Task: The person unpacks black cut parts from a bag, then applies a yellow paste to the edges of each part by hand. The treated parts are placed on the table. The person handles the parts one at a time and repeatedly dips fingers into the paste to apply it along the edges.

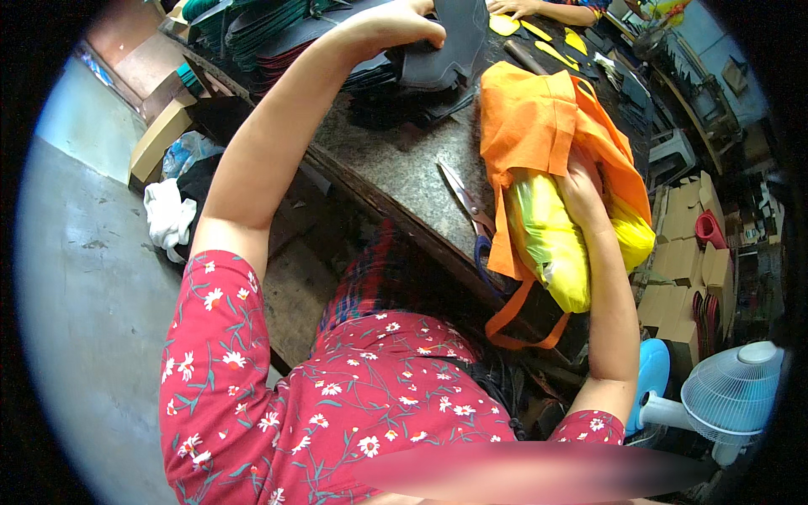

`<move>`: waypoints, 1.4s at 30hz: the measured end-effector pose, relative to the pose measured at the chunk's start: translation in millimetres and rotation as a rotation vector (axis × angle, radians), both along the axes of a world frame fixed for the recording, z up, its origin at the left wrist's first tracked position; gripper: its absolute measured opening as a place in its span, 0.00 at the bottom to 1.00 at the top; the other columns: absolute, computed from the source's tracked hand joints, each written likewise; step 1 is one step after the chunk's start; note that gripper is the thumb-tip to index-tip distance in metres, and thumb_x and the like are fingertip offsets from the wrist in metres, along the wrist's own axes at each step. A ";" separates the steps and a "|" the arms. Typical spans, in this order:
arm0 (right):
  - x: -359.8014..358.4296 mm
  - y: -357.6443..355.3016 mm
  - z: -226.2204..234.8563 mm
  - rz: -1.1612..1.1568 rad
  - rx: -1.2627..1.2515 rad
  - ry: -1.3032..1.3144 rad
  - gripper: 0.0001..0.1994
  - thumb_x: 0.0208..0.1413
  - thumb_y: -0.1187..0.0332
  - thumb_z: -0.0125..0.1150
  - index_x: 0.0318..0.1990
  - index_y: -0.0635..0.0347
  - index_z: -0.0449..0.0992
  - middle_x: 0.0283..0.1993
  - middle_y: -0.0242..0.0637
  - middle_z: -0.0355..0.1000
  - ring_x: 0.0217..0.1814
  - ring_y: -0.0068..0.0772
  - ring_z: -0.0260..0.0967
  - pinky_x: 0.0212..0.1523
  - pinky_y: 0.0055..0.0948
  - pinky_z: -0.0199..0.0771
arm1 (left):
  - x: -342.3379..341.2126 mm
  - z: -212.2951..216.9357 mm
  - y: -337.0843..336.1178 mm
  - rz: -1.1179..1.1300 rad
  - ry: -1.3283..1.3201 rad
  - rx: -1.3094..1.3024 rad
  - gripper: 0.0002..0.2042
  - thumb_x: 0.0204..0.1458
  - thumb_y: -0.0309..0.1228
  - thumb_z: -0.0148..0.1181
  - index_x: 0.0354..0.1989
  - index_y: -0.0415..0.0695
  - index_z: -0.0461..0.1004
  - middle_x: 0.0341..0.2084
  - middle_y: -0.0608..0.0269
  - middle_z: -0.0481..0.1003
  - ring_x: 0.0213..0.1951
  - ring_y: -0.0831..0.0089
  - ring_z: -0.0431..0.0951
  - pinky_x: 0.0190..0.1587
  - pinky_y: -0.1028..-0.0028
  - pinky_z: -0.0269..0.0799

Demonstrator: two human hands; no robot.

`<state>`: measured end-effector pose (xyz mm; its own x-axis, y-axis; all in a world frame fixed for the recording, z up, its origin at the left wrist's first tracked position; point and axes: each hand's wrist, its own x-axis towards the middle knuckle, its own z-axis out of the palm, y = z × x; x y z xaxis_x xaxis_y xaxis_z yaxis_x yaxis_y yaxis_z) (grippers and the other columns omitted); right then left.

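Observation:
My left hand reaches far across the dark worktable and grips a stack of dark cut material pieces. My right hand is pushed into an orange cloth bag lying on the table's near right edge, fingers on a yellow plastic-wrapped bundle that sticks out of it. A pair of scissors with blue handles lies on the table just left of the bag. The bag's orange strap hangs over the table edge.
Another person's hand rests at the far side near yellow cut shapes. Cardboard boxes stack at the right. A white and blue fan stands low right. White cloth lies on the grey floor at the left.

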<state>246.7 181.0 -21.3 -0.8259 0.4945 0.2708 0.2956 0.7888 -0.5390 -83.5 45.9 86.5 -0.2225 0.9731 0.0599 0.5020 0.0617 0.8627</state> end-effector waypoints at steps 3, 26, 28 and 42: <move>0.0 -0.5 1.0 -0.020 0.013 -0.039 0.22 0.64 0.56 0.48 0.56 0.65 0.72 0.60 0.50 0.70 0.63 0.53 0.64 0.65 0.39 0.60 | -5.3 -7.1 23.7 0.063 0.231 0.035 0.29 0.38 0.30 0.61 0.53 0.32 0.67 0.26 0.62 0.72 0.25 0.79 0.71 0.25 0.77 0.66; 28.5 32.3 100.1 0.123 -0.105 0.022 0.13 0.56 0.74 0.45 0.45 0.65 0.74 0.46 0.32 0.74 0.53 0.25 0.68 0.60 0.24 0.61 | 102.7 -12.3 14.7 -0.275 0.545 0.630 0.20 0.53 0.39 0.65 0.53 0.49 0.73 0.60 0.46 0.62 0.63 0.51 0.61 0.62 0.55 0.64; 34.9 32.6 98.4 0.052 -0.484 0.217 0.11 0.62 0.70 0.44 0.45 0.62 0.73 0.42 0.30 0.72 0.48 0.21 0.69 0.54 0.23 0.67 | 148.1 -18.9 20.9 -0.377 0.631 0.739 0.18 0.58 0.45 0.57 0.54 0.53 0.75 0.66 0.43 0.56 0.68 0.47 0.52 0.67 0.51 0.53; 79.2 -79.7 55.5 0.052 0.111 -0.346 0.28 0.65 0.50 0.49 0.60 0.67 0.67 0.67 0.54 0.61 0.68 0.51 0.58 0.68 0.41 0.56 | 186.8 -44.9 54.5 -0.231 0.992 0.314 0.23 0.49 0.48 0.60 0.38 0.38 0.82 0.61 0.43 0.64 0.65 0.47 0.58 0.64 0.50 0.53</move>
